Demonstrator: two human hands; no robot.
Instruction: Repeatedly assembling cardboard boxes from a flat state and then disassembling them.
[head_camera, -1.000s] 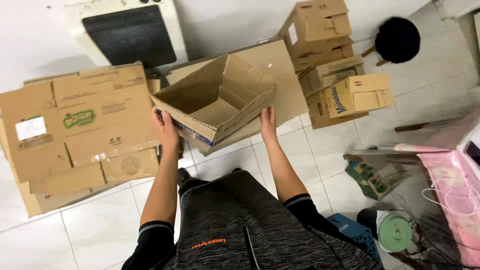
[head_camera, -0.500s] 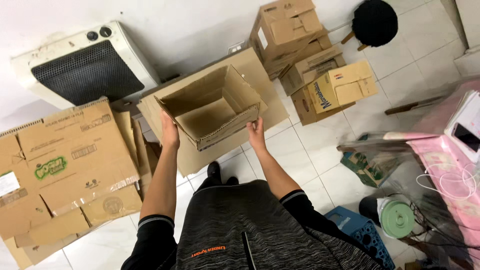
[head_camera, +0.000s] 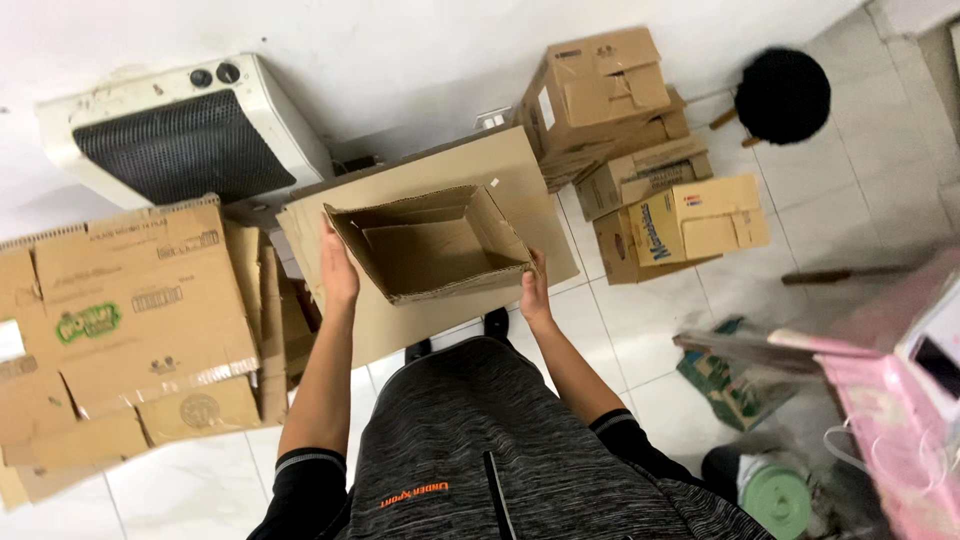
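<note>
Nearest the camera, the left hand (head_camera: 338, 270) and right hand (head_camera: 534, 288) press flat against opposite sides of an open cardboard box (head_camera: 430, 245), held in the air above a flat cardboard sheet (head_camera: 440, 320) on the tiled floor. The hold looks like palm pressure only — should either hand ease, the box could tip or drop. Fingers lie extended along the walls, pressed on the box rather than curled. Farther off stand stacked boxes (head_camera: 640, 150) and a white heater (head_camera: 180, 135).
</note>
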